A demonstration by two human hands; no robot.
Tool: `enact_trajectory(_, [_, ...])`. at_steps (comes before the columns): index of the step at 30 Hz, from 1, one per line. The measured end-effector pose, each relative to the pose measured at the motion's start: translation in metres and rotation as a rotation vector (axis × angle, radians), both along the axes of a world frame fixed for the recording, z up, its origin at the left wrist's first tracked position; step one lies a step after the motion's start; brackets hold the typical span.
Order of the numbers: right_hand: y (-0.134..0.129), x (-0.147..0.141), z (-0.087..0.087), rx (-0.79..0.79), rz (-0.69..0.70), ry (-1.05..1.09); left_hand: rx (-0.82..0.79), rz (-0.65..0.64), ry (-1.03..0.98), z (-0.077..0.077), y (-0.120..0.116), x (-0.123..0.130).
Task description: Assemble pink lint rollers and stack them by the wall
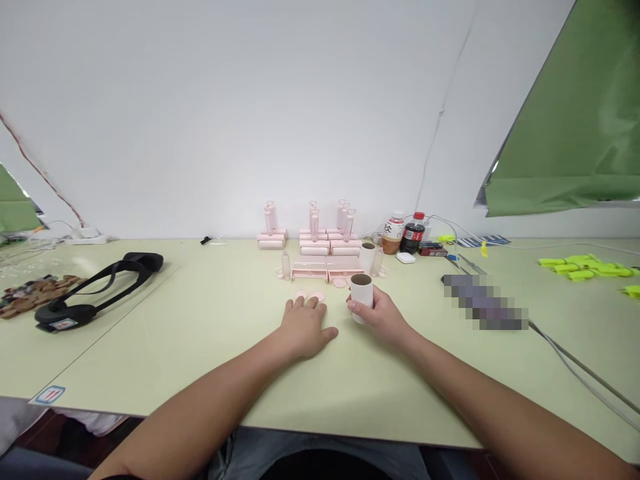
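Note:
My right hand (389,319) is wrapped round a white lint roller refill (361,305) with a brown cardboard core, held upright close to the table. Flat on the table to its left lies my left hand (306,328), fingers spread and holding nothing. Just beyond those fingertips are two pale pink discs (317,295). Behind them stand open pink holder parts (309,276), with clear roller handles at both sides. A second white roll (367,256) is upright behind the one I hold. Farther back, several pink lint rollers (315,248) are lined up by the wall.
At the back right are a drink bottle with a white cap (393,233), a cola bottle (413,235) and a small white case (405,257). A blurred-out dark object (483,303) and cables lie right. A black headset (100,290) is at left; yellow-green pieces (583,267) lie far right.

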State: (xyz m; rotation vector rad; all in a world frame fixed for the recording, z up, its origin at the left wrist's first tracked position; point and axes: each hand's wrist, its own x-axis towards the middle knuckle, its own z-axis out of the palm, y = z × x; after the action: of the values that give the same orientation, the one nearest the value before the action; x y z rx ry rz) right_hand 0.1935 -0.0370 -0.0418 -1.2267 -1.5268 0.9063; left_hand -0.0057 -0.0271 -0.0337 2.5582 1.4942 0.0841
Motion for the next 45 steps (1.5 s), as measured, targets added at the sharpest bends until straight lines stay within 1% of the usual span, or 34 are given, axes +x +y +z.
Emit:
enact_trajectory(2, [0.000, 0.000, 0.000, -0.016, 0.003, -0.003, 0.034, -0.023, 0.004, 0.003, -0.007, -0.001])
enact_trajectory(4, [0.000, -0.001, 0.000, -0.028, 0.005, 0.007, 0.085, -0.030, -0.037, 0.004, -0.007, -0.001])
enact_trajectory(8, [0.000, -0.001, 0.000, -0.048, 0.006, 0.023, 0.199, 0.032, -0.164, 0.002, 0.008, 0.000])
enact_trajectory(10, [0.000, -0.001, 0.000, -0.054, 0.012, 0.014, 0.175, 0.034, -0.166, -0.001, 0.018, 0.000])
enact_trajectory(13, [0.000, -0.001, -0.001, -0.064, 0.025, -0.005, 0.133, -0.003, -0.128, -0.006, 0.027, -0.002])
enact_trajectory(16, [0.000, -0.001, -0.001, -0.064, 0.041, -0.012, 0.163, -0.036, -0.128, -0.009, 0.030, -0.001])
enact_trajectory(18, [0.000, -0.001, -0.001, -0.061, 0.050, -0.010, 0.185, -0.034, -0.222, -0.009, 0.030, -0.001])
enact_trajectory(19, [0.000, -0.001, -0.001, -0.060, 0.058, -0.011, 0.192, -0.033, -0.309, -0.009, 0.030, -0.001])
enact_trajectory(21, [0.000, -0.002, -0.001, -0.062, 0.082, -0.023, 0.185, -0.051, -0.553, -0.005, 0.030, 0.000])
enact_trajectory(22, [0.000, -0.002, -0.001, -0.065, 0.098, -0.030, 0.151, -0.063, -0.693, -0.003, 0.029, 0.000])
enact_trajectory(23, [0.000, -0.002, -0.001, -0.067, 0.117, -0.039, 0.085, -0.068, -0.836, 0.000, 0.028, 0.000])
enact_trajectory(24, [-0.001, -0.003, -0.001, -0.065, 0.137, -0.049, -0.016, -0.062, -0.980, 0.002, 0.027, 0.001])
enact_trajectory(26, [-0.002, -0.003, -0.001, -0.058, 0.183, -0.076, -0.283, -0.020, -1.247, 0.007, 0.023, 0.003])
enact_trajectory(27, [-0.004, -0.004, -0.001, -0.056, 0.211, -0.093, -0.410, 0.003, -1.356, 0.009, 0.021, 0.005])
enact_trajectory(28, [-0.005, -0.004, 0.000, -0.052, 0.236, -0.112, -0.501, 0.018, -1.441, 0.011, 0.019, 0.006])
enact_trajectory(29, [-0.006, -0.004, 0.000, -0.048, 0.257, -0.130, -0.547, 0.024, -1.497, 0.012, 0.017, 0.007])
enact_trajectory(31, [-0.008, -0.004, 0.000, -0.039, 0.283, -0.160, -0.533, 0.021, -1.530, 0.014, 0.014, 0.009])
enact_trajectory(35, [-0.010, -0.004, -0.001, -0.027, 0.287, -0.184, -0.396, -0.007, -1.466, 0.015, 0.012, 0.009])
enact_trajectory(40, [-0.010, -0.005, -0.002, -0.047, 0.288, -0.161, -0.285, -0.083, -1.397, 0.012, 0.010, 0.009])
enact_trajectory(45, [-0.010, -0.005, 0.000, -0.005, 0.284, -0.140, -0.228, -0.088, -1.336, 0.008, 0.009, 0.008])
